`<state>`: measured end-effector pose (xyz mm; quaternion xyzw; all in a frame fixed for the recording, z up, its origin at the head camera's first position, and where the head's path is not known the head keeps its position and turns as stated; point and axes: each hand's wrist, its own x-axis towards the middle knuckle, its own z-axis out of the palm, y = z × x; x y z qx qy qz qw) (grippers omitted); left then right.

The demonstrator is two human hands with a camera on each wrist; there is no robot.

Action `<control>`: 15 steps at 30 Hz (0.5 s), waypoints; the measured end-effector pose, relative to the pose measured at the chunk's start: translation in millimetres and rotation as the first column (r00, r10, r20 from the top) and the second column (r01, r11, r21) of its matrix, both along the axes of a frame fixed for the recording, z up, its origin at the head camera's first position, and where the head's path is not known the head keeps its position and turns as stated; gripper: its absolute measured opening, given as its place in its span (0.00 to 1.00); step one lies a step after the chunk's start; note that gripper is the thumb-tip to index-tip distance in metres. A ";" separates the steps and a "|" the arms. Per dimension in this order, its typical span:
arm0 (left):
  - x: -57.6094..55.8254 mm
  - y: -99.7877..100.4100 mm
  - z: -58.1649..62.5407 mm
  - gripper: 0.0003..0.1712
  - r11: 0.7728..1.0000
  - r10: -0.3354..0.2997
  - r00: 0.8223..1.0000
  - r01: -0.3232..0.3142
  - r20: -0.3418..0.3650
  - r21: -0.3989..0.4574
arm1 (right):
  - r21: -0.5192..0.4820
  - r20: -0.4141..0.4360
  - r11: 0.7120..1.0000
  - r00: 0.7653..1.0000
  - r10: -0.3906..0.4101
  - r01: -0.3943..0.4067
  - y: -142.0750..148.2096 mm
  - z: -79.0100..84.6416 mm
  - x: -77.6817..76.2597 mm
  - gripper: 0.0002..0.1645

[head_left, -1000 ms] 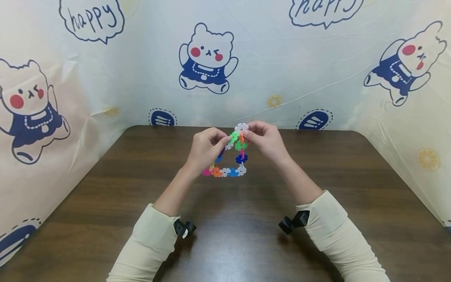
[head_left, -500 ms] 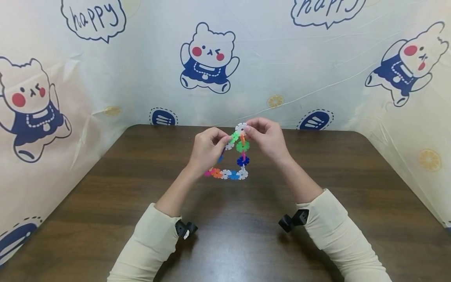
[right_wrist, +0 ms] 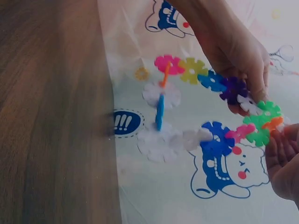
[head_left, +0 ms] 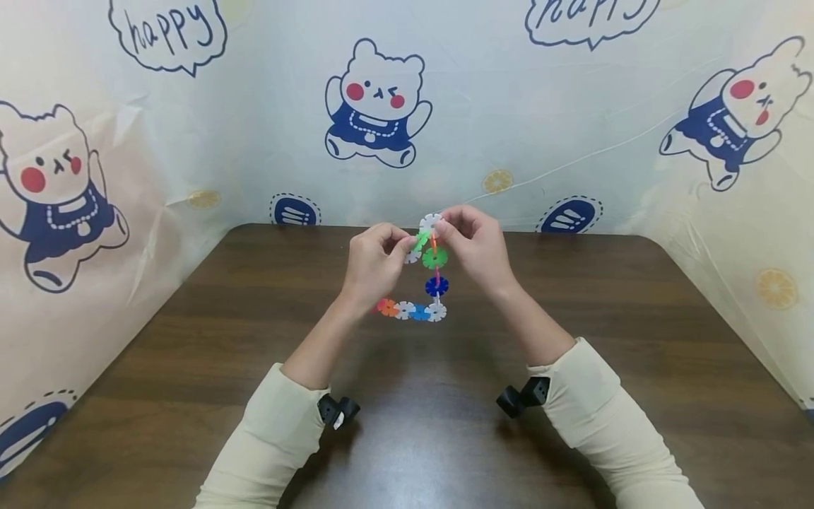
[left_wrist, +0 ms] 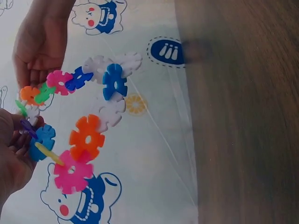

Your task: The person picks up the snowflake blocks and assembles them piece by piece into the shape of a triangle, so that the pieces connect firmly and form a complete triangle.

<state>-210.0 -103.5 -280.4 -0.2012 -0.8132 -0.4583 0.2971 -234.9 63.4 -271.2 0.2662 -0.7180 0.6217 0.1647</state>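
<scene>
A chain of interlocking snowflake discs in white, green, orange, pink, blue, purple and yellow hangs as a loop between both hands. My left hand (head_left: 378, 261) pinches the chain at the upper left, by a white disc (head_left: 413, 256) and a light green disc (head_left: 421, 240). Thumb and fingers of my right hand (head_left: 473, 244) pinch the white disc (head_left: 430, 224) at the loop's top, above an orange one. Along the bottom run an orange disc (head_left: 388, 307), white discs and a light blue disc (head_left: 420, 312). In the left wrist view, a pink disc (left_wrist: 74, 171) hangs at the loop's lower corner.
A dark brown wooden table (head_left: 407, 438) lies beneath the hands. Behind and beside it hangs a pale cloth (head_left: 267, 106) printed with bears. Black wrist cameras, one of them on the left cuff (head_left: 338, 411), sit on both cream sleeves.
Both hands rise slightly, and the right one shifts a little left with the top white disc. Discs on the loop's left side have gone behind my left hand.
</scene>
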 end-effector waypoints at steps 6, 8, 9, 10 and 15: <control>-1.0 -5.4 1.4 0.08 0.998 0.022 0.999 -0.024 0.038 0.057 | 0.082 0.132 0.994 0.989 0.061 -0.073 11.0 -6.7 -3.0 0.14; -1.1 -7.6 1.9 0.09 0.994 0.038 0.998 -0.042 0.041 0.097 | 0.127 0.176 0.987 0.981 0.077 -0.100 15.0 -11.0 -3.3 0.14; -1.3 -8.8 1.9 0.09 0.992 0.045 0.998 -0.049 0.042 0.116 | 0.144 0.200 0.983 0.976 0.086 -0.116 16.7 -13.1 -3.4 0.14; -1.8 -9.9 2.0 0.10 0.989 0.051 0.998 -0.056 0.044 0.133 | 0.167 0.219 0.978 0.972 0.087 -0.125 18.2 -15.2 -3.5 0.14; -4.4 -13.9 2.9 0.12 0.975 0.075 0.994 -0.091 0.084 0.201 | 0.228 0.279 0.959 0.955 0.104 -0.170 21.4 -22.7 -3.0 0.12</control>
